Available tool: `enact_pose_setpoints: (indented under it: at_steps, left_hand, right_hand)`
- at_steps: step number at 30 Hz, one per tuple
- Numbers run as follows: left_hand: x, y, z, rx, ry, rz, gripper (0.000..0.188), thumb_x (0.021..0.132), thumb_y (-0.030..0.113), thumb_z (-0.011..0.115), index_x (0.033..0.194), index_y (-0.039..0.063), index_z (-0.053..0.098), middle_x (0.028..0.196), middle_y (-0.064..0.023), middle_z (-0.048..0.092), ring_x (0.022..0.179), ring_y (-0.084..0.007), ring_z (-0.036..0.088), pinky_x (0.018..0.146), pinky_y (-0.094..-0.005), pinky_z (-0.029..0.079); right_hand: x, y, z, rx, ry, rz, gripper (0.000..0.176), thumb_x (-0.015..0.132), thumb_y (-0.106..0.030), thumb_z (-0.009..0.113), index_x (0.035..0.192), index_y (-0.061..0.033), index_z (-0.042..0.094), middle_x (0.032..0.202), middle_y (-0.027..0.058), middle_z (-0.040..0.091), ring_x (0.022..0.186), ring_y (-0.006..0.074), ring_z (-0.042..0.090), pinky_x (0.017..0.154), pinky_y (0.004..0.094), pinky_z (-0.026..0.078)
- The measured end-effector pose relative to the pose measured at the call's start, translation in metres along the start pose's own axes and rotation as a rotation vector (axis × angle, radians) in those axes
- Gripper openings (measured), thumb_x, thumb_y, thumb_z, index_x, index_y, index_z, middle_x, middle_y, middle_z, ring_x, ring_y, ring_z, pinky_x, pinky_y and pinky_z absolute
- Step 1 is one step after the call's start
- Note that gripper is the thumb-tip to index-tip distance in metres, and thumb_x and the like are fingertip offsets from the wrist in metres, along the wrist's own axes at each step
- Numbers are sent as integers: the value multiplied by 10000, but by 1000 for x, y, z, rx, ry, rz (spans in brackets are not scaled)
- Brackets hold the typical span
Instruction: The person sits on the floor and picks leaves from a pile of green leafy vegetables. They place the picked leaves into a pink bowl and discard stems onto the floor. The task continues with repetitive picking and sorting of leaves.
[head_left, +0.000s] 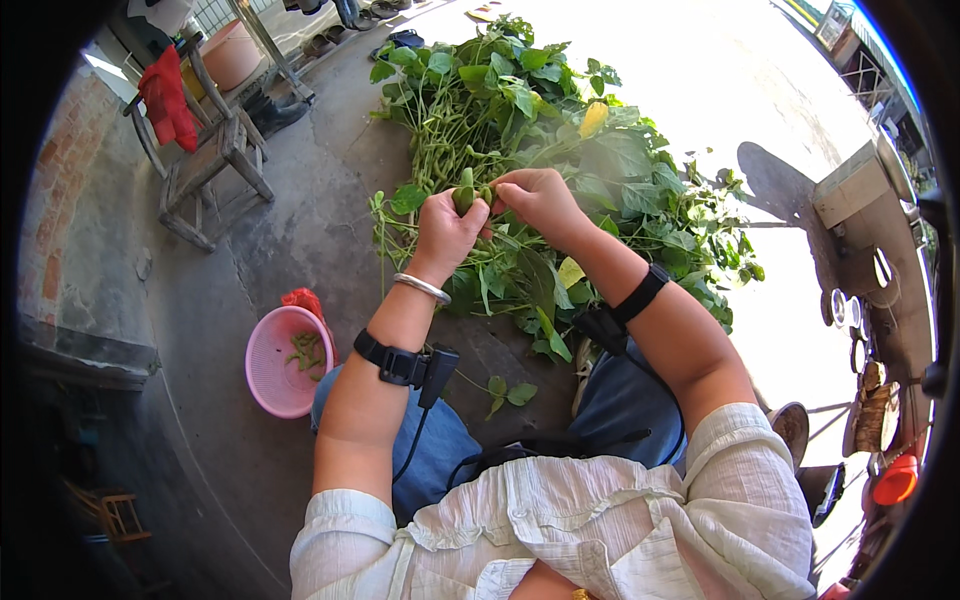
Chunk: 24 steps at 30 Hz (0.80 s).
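Observation:
Green bean pods (464, 196) stick up from my left hand (441, 234), which grips them between thumb and fingers. Close on the right, the thumb and fingertips of my right hand (541, 204) pinch at the edge of the same bunch. Both hands are over a large heap of uprooted bean plants (495, 97), with leaves, stems and pods tangled together. At my left knee stands a pink plastic basket (262, 367) with several loose green pods (306, 351) in it.
A red plastic bag (304, 298) lies behind the basket. On the left is a wooden chair (206, 161) with a red cloth (166, 97) on it. Loose leaves (517, 393) lie on the concrete floor (210, 337) between my legs. A low wall (892, 247) runs along the right.

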<state>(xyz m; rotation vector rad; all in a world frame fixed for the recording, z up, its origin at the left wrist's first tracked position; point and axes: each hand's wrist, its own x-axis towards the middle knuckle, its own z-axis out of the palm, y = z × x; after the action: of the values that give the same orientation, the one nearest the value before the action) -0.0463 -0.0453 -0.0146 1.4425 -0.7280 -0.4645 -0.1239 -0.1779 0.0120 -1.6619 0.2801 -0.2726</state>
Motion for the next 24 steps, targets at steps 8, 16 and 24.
enact_pose_setpoints:
  at_steps: [8,16,24]
  left_hand:
    - [3,-4,3,120,97,-10,180,742,156,642,640,29,566,559,9,558,472,-63,498,447,-210,407]
    - [5,2,-16,-223,-252,-104,244,828,144,561,1028,34,475,843,2,525,775,-79,511,710,-221,414]
    - [7,-5,-3,481,-52,-22,399,774,151,601,1088,-23,426,849,-84,553,663,-119,501,623,-258,425]
  right_hand:
    - [3,3,5,5,-99,32,240,844,-207,525,814,15,612,611,6,570,467,28,405,435,177,328]
    - [14,5,-18,267,189,254,145,812,-63,435,894,-12,544,716,39,592,458,39,376,412,173,312]
    - [-10,-33,-8,-73,-196,-37,315,820,-319,551,901,-18,602,665,-6,501,561,38,407,477,181,331]
